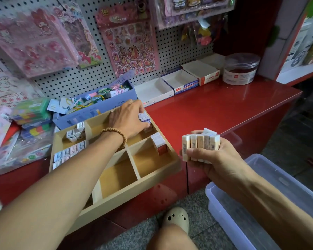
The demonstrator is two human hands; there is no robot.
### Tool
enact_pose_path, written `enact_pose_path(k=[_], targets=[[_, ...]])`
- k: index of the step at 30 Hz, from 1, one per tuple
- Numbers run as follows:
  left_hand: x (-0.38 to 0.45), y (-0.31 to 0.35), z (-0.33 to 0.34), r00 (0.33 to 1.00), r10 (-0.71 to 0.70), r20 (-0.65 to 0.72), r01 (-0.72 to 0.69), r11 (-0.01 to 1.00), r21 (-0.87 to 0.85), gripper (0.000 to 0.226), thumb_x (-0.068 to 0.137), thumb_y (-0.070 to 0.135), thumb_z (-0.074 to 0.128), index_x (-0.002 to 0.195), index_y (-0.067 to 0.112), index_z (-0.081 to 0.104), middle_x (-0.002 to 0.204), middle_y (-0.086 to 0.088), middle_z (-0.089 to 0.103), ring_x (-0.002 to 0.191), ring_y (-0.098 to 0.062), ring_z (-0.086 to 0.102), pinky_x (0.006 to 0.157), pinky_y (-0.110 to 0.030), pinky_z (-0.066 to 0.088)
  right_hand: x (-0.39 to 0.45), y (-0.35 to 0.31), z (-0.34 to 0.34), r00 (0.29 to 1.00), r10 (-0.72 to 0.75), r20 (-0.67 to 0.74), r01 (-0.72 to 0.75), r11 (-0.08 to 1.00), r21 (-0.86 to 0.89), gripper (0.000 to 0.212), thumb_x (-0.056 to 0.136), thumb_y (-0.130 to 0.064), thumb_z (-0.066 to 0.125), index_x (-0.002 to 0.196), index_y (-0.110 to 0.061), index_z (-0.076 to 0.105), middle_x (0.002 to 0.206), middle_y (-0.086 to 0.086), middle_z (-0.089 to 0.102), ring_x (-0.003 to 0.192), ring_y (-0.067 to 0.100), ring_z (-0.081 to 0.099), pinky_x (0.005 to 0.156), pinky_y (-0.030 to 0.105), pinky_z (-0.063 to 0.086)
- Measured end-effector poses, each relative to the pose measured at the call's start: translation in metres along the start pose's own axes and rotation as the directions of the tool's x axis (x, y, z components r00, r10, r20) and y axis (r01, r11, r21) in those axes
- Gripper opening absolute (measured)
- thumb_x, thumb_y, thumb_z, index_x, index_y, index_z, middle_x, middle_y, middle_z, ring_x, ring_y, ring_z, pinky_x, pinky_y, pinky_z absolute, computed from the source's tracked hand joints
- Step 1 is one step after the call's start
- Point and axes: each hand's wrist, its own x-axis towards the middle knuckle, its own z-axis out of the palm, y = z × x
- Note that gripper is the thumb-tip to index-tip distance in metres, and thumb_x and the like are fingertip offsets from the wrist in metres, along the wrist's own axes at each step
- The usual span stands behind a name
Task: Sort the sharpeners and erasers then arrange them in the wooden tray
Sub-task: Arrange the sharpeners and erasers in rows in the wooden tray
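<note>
Erasers (201, 145), about six white sleeved blocks, sit stacked in the right hand (215, 156), its fingers and thumb clamped round them. The left hand (128, 118), a bead bracelet on its wrist, reaches into the tray's (126, 193) far right compartment, fingers curled on two or three small boxes (144, 117). Two more erasers (159, 143) stand in the compartment just nearer. The wooden tray has six or so compartments and overhangs the glossy red counter (215, 109). Three open cardboard boxes (179, 82) and a round clear jar (240, 68) line the pegboard (179, 46).
</note>
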Motion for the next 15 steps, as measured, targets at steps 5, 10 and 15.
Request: enact_pose_path(k=[5, 10, 15], targets=[[-0.03, 0.01, -0.022, 0.997, 0.003, -0.076, -0.041, 0.862, -0.505, 0.012, 0.089, 0.032, 0.067, 0.089, 0.021, 0.064, 0.083, 0.004, 0.062, 0.071, -0.012, 0.06, 0.064, -0.028, 0.048, -0.002, 0.0, 0.008, 1.0, -0.028, -0.002, 0.028, 1.0, 0.003, 0.036, 0.063, 0.004, 0.073, 0.098, -0.002, 0.063, 0.079, 0.013, 0.067, 0.074, 0.025, 0.067, 0.066, 0.033, 0.06], [-0.083, 0.023, -0.043, 0.943, 0.257, 0.211, 0.029, 0.567, -0.823, 0.015, 0.087, 0.021, 0.071, 0.102, 0.024, 0.072, 0.084, -0.002, 0.064, 0.065, -0.014, 0.062, 0.05, -0.028, 0.05, -0.001, 0.003, 0.03, 0.999, -0.04, 0.012, 0.042, 0.986, -0.163, 0.051, 0.066, 0.006, 0.083, 0.109, 0.006, 0.057, 0.089, 0.023, 0.067, 0.081, 0.033, 0.065, 0.079, 0.047, 0.056], [-0.097, 0.006, -0.054, 0.911, 0.304, 0.278, 0.082, 0.528, -0.845, 0.026, 0.085, 0.007, 0.073, 0.107, 0.02, 0.071, 0.089, -0.025, 0.06, 0.066, -0.013, 0.062, 0.057, -0.027, 0.053, 0.0, 0.003, 0.054, 0.99, -0.058, 0.131, 0.093, 0.956, -0.279, 0.034, 0.074, 0.006, 0.081, 0.097, -0.011, 0.063, 0.078, 0.011, 0.067, 0.07, 0.023, 0.064, 0.064, 0.034, 0.059]])
